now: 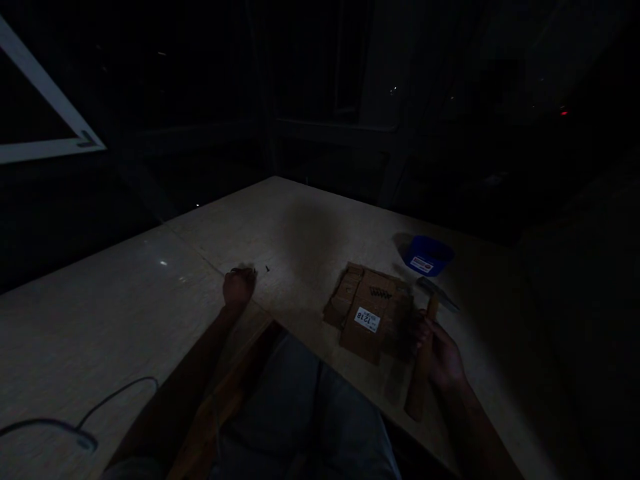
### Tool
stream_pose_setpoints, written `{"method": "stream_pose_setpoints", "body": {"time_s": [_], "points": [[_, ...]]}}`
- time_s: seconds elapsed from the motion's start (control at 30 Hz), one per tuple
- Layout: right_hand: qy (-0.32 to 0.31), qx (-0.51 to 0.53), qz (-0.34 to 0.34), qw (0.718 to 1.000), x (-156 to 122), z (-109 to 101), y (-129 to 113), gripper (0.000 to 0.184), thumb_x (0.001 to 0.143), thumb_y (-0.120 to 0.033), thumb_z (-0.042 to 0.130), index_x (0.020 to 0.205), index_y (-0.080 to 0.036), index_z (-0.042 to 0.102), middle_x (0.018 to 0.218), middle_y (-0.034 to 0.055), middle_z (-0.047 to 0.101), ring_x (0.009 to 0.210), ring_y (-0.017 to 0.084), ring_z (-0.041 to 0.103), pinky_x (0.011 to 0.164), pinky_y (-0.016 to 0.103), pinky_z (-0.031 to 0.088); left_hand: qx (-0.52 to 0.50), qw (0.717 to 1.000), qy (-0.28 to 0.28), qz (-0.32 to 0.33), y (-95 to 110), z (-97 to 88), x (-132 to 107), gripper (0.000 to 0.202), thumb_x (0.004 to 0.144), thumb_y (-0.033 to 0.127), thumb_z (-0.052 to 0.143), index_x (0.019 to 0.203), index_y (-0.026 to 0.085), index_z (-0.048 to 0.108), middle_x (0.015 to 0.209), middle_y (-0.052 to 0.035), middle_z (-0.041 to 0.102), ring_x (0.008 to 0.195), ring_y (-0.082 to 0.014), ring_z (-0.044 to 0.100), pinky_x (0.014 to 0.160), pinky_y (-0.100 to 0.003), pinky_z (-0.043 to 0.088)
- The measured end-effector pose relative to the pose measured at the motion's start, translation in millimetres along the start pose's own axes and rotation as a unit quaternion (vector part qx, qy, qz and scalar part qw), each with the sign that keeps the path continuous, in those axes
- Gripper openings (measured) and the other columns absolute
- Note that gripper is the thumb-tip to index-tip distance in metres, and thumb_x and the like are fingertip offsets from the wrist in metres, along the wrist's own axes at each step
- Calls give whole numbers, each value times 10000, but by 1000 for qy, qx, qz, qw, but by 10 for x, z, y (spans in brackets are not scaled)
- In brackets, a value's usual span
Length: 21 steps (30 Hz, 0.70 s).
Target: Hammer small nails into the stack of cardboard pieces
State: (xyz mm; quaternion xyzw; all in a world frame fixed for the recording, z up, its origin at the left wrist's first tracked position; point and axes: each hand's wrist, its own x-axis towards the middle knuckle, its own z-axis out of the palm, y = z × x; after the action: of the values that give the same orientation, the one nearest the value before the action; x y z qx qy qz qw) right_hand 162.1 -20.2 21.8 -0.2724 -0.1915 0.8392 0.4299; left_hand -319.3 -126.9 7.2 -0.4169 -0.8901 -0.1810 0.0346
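My right hand (pixel 443 357) is wrapped round the wooden handle of a hammer (pixel 423 373). The hammer's dark metal head points away from me, beside the right edge of a flattened piece of brown cardboard (pixel 365 340). On the cardboard lies a neat row of several small dark screws or nails (pixel 380 293), above a white label (pixel 367 319) reading 1218. My left hand (pixel 239 288) rests on the tabletop with its fingers curled in; the dim light hides what they hold, if anything. Just right of those fingers is a small dark screw or nail (pixel 267 269).
Behind the hammer stands a blue plastic tub (pixel 431 257) with a label. A cable (pixel 115 397) loops over the pale tabletop (pixel 100 300) at lower left. My legs and a wooden seat edge are below the table's near edge. The surroundings are very dark.
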Motion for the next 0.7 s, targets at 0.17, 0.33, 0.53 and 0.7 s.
{"method": "stream_pose_setpoints", "body": {"time_s": [0.17, 0.33, 0.53, 0.7], "points": [[19, -50, -1, 999, -23, -15, -17, 405, 675, -232, 863, 998, -251, 620, 747, -71, 599, 587, 96, 571, 490, 233, 547, 21, 999, 28, -27, 29, 61, 34, 388, 929, 314, 443, 1088, 158, 760, 1148, -176, 685, 1019, -287, 629, 855, -387, 504], [-23, -54, -18, 998, -86, 66, 0, 301, 792, -402, 795, 1005, -287, 616, 611, -76, 442, 456, 86, 383, 403, 196, 408, -38, 998, 48, 12, 84, 59, 16, 424, 927, 325, 405, 1047, 118, 755, 1101, -177, 728, 987, -292, 669, 877, -398, 527], [-36, -68, -78, 994, -195, 166, -86, 249, 830, -460, 734, 959, -299, 593, 563, -89, 262, 439, 102, 214, 384, 191, 304, -263, 957, -6, 118, 622, -22, -92, 341, 841, 424, 536, 969, 210, 769, 1052, -57, 780, 915, -233, 722, 875, -345, 575], [-40, -57, -71, 995, -310, 140, -270, 284, 808, -457, 765, 884, -268, 567, 563, -118, 201, 419, 55, 44, 322, 132, 146, -377, 904, -102, 176, 1466, -92, -296, 262, 801, 392, 624, 911, 209, 777, 967, -52, 792, 892, -220, 736, 813, -320, 595]]}}
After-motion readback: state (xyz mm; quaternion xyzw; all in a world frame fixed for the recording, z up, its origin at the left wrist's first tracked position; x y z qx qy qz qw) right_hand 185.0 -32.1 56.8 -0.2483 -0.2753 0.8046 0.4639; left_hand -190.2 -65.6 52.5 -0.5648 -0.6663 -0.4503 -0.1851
